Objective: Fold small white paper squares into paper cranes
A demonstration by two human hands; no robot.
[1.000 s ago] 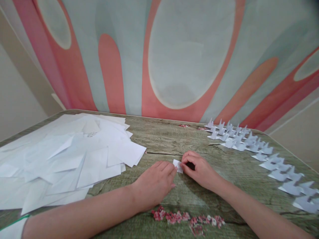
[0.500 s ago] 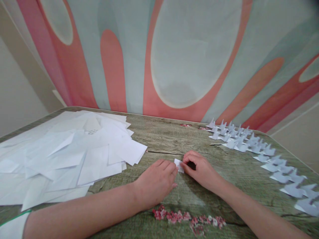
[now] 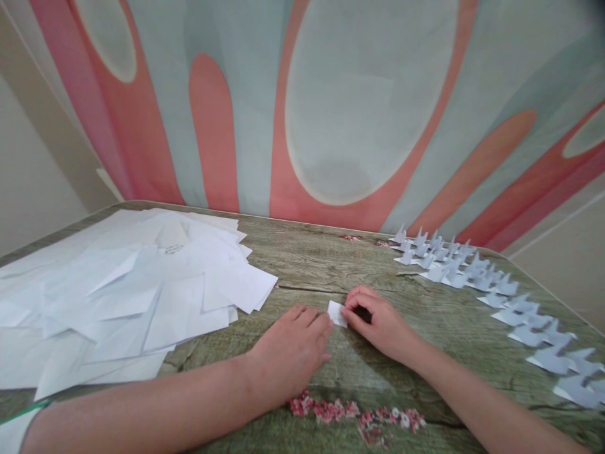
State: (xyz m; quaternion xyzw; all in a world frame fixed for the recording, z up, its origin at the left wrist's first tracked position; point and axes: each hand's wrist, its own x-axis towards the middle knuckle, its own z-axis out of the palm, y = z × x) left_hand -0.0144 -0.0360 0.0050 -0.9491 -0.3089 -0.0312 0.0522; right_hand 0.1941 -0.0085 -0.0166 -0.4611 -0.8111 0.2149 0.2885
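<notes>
Between both hands lies a small folded white paper (image 3: 337,313), low over the wooden table (image 3: 302,252). My right hand (image 3: 375,315) pinches its right edge between thumb and forefinger, the other fingers curled. My left hand (image 3: 295,347) rests palm down at the left, its fingers stretched forward and slightly apart. Its fingertips come right up to the paper's left edge; whether they touch it I cannot tell. The left thumb is partly hidden under the hand.
A wide heap of loose white paper sheets (image 3: 184,312) covers the table's left side. Several folded white paper birds (image 3: 482,271) stand in rows along the right. Pink flowers (image 3: 335,410) are printed on the tabletop near me. A patterned wall (image 3: 255,157) rises behind.
My left hand has slid slightly left, uncovering more of the folded paper. My right hand keeps its pinch and has hardly moved.
</notes>
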